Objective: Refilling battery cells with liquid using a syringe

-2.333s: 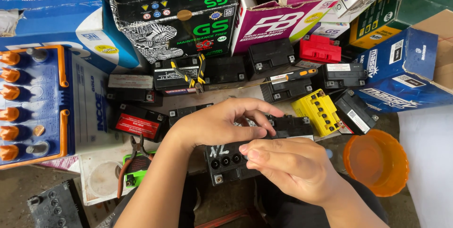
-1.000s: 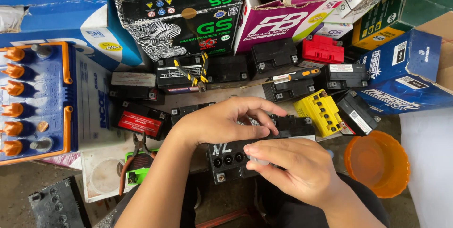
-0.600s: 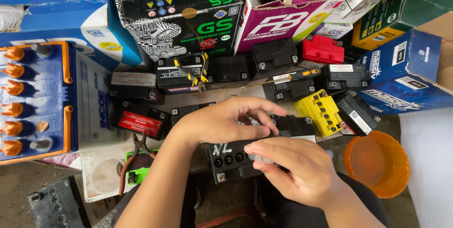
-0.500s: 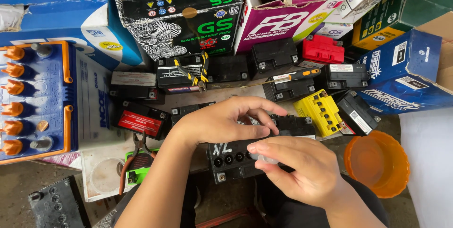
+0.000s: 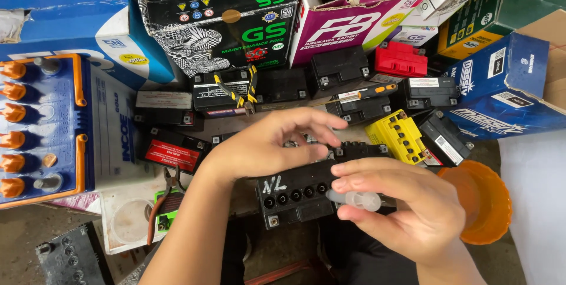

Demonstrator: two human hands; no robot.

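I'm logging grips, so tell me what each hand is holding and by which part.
The right hand pinches a small clear plastic piece between thumb and fingers, around its middle. The left hand rests on the top of the black battery, fingers spread, gripping nothing.

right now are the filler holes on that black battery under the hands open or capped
Open: the black battery shows a row of uncovered round holes on top; those beneath the right hand are hidden.

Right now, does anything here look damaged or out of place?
Yes. The purple carton at the top has a ragged hole torn in its upper face, and yellow-handled pliers lie loose on top of a black battery.
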